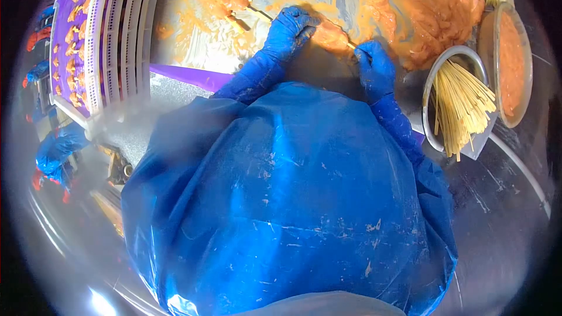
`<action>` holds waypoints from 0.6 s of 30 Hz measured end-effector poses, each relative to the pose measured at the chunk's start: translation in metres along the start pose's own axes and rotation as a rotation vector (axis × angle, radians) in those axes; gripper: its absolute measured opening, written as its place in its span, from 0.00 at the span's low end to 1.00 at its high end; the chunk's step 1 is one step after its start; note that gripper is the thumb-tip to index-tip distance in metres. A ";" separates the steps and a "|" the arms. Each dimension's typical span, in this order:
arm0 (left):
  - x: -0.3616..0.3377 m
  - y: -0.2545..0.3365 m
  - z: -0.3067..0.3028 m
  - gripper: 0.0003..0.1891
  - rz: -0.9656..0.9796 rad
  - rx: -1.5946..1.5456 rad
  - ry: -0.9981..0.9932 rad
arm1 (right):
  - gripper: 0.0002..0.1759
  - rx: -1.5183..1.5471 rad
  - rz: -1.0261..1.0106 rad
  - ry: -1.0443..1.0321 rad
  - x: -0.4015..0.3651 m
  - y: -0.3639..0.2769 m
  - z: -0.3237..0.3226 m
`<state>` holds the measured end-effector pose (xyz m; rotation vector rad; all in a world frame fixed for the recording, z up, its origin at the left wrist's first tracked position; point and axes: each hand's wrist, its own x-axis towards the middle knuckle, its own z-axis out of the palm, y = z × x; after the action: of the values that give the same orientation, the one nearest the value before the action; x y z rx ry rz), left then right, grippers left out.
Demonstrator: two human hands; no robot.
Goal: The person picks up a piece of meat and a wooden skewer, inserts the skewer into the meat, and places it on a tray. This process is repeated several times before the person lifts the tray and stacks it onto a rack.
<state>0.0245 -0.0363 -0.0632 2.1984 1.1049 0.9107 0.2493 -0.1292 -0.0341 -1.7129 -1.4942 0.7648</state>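
By the near edge of the metal counter (319, 71), the left hand (291, 28) pinches a coated meat strip (331, 37), presumably soft and slippery; the right hand (375, 61) grips its wooden skewer (351, 45), likely the stiffer, surer hold.

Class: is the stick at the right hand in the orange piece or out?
Partly in: the stick disappears into the orange piece, its bare end at the right hand.

Grey floor (497, 228), glossy, scuffed; pale strip (521, 169) across right side; white glare (100, 303) lower left; smeared worktable (325, 73).
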 end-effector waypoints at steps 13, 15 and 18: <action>0.004 0.009 -0.004 0.15 -0.055 0.076 -0.082 | 0.07 0.008 -0.044 -0.012 0.001 -0.016 0.016; 0.005 0.009 -0.004 0.14 -0.029 0.085 -0.069 | 0.07 -0.002 -0.118 0.028 0.004 -0.012 0.021; 0.006 0.011 -0.009 0.16 -0.012 0.196 -0.106 | 0.07 0.178 -0.014 -0.052 0.006 -0.010 0.016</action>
<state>0.0263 -0.0358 -0.0480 2.3644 1.1984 0.6979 0.2312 -0.1206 -0.0345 -1.5593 -1.4251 0.9129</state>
